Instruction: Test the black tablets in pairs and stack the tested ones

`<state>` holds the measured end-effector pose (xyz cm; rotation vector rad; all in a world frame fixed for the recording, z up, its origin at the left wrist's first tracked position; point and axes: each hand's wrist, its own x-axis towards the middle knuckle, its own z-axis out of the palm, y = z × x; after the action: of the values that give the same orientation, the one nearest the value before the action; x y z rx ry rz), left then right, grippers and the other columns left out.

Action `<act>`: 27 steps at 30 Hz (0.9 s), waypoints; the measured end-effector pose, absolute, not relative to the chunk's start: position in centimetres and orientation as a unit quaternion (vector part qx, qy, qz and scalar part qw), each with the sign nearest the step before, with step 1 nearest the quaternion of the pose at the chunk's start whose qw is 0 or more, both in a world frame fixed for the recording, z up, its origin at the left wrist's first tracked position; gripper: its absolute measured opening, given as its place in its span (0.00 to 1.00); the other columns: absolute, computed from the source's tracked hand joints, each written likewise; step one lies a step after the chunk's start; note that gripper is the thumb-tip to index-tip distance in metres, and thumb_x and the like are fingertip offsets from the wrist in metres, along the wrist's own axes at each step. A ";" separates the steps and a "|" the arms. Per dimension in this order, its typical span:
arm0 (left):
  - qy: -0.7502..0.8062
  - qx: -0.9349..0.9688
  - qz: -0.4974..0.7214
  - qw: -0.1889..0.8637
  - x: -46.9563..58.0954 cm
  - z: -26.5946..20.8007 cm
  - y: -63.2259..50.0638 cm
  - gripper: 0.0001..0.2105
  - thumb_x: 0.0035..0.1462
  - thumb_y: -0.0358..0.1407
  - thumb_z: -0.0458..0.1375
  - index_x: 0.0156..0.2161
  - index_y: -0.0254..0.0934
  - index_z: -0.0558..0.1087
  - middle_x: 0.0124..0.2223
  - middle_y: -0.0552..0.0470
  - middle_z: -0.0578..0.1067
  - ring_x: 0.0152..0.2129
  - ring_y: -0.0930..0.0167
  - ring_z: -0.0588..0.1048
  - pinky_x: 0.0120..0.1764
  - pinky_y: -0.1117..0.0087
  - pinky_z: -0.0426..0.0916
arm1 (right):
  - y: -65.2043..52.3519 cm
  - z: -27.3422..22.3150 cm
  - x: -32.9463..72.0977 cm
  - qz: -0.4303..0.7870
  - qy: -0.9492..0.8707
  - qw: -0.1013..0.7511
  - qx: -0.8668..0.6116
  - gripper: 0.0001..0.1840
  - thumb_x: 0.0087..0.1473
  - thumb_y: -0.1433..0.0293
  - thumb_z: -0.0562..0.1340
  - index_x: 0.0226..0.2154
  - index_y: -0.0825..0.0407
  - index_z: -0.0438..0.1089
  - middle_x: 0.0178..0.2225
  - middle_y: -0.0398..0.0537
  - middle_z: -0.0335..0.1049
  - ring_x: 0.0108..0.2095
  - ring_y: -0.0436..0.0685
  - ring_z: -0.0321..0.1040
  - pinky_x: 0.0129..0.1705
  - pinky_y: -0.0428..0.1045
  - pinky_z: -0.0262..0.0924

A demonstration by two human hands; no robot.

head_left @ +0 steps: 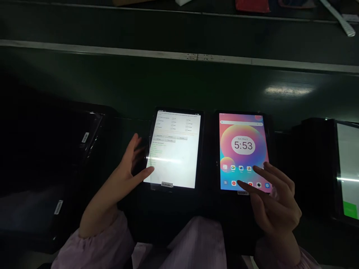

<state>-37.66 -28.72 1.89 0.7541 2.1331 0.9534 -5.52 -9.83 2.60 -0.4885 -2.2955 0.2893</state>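
Note:
Two lit tablets lie side by side in front of me. The left tablet [176, 164] shows a white page with checkboxes, grey buttons and green text, and has a barcode label [166, 184] at its lower edge. My left hand [126, 179] is at its left side, fingers apart, the thumb over the screen's lower left. On the right tablet [243, 130] is a colourful home screen with a clock reading 5:53 and rows of icons. My right hand [277, 201] hovers over or touches its lower part, two fingers stretched out near the icons; contact is unclear. Neither hand holds anything.
Dark tablets with barcode labels [85, 137] lie at the left. Another lit tablet [349, 168] with a green block stands at the right edge, on a dark stack. A metal strip [140, 54] crosses the bench behind. A red packet [252, 5] lies at the back.

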 end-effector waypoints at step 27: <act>0.850 0.340 0.246 0.319 -36.1 1.0 -28.5 0.69 0.47 0.66 0.69 0.79 0.51 0.28 0.82 0.40 0.30 0.76 0.35 0.39 0.64 0.31 0.64 | -10.1 2.7 -5.8 0.116 -0.891 0.385 -0.208 0.23 0.64 0.80 0.62 0.52 0.39 0.82 0.55 0.46 0.79 0.57 0.66 0.77 0.50 0.60 0.78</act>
<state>-36.11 -28.54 0.97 0.8940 2.2335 0.6479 -5.81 -10.07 2.71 -0.5299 -2.2709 0.2967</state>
